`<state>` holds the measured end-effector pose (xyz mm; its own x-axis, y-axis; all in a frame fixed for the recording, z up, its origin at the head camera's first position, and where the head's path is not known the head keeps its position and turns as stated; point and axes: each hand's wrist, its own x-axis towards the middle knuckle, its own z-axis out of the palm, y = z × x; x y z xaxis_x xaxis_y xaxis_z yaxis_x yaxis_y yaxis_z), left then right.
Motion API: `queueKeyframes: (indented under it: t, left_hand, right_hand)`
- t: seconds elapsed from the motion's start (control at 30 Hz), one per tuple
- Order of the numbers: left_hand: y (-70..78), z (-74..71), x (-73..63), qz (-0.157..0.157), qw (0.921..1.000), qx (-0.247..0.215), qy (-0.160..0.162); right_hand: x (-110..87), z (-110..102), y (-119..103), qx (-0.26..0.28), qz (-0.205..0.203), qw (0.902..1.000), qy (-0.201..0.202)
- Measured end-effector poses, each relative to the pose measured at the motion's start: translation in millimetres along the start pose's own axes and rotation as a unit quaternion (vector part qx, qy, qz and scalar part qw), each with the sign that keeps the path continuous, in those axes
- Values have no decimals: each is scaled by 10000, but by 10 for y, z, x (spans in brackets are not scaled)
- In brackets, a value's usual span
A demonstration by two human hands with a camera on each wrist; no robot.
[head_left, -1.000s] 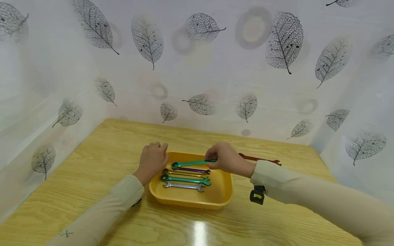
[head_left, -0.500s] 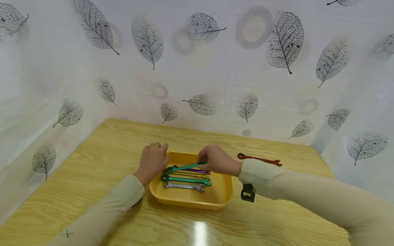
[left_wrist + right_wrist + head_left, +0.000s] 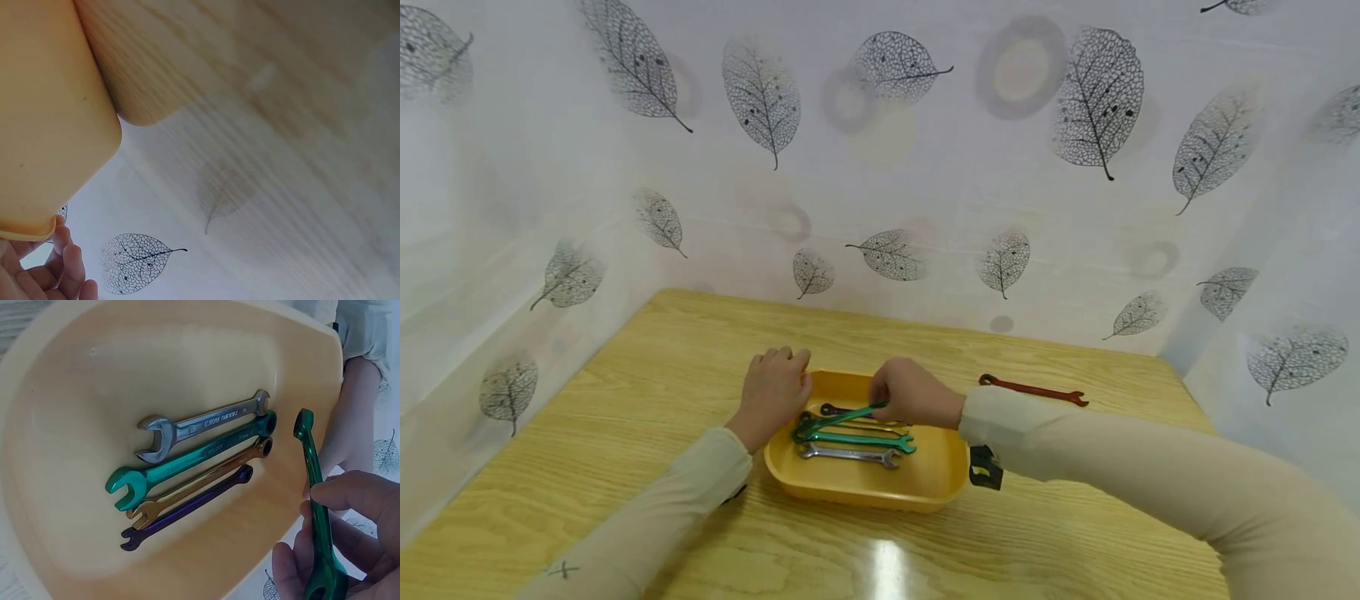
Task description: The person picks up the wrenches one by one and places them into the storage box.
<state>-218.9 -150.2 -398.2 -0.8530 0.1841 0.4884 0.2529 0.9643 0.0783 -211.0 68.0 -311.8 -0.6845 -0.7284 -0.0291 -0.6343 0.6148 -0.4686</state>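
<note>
My right hand [image 3: 913, 393] pinches a green wrench [image 3: 320, 537] between thumb and fingers, tilted above the yellow tray [image 3: 865, 498]. Its ratchet ring end points left in the head view, over the wrenches inside. On the tray floor lie a silver open-ended wrench [image 3: 209, 420], another green wrench [image 3: 194, 451], a gold wrench [image 3: 200, 481] and a purple wrench [image 3: 187, 509], side by side. At the tray's left far corner, my left hand [image 3: 772, 390] grips the rim; the left wrist view shows its curled fingers [image 3: 62, 256] against the rim's outer side.
A red wrench [image 3: 1037, 390] lies on the wooden table [image 3: 700, 517], right of the tray and behind the right forearm. A leaf-patterned white curtain [image 3: 910, 167] hangs around the back and sides of the table.
My right hand has moved left and slightly nearer with the green wrench, whose ring end has dropped lower over the other wrenches. The left hand stays at the rim.
</note>
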Motion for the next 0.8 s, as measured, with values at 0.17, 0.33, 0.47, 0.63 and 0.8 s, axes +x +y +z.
queueKeyframes:
  t: [0.17,0.33,0.47,0.63,0.8]
  left_hand:
    - [4,-8,-2,4,10000,-1,30]
    - [10,-19,-3,8,10000,-11,33]
    - [8,-17,-2,-9,10000,-39,11]
    - [5,-5,2,-10,10000,-61,48]
    - [1,7,3,2,10000,-46,86]
  right_hand:
    - [56,26,19,-46,-61,10000,-5]
    - [115,72,40,-78,-81,9999,49]
    - [178,137,68,-116,75,9999,86]
    - [230,183,56,-136,183,9997,105]
    - [242,191,18,-98,333,9994,62]
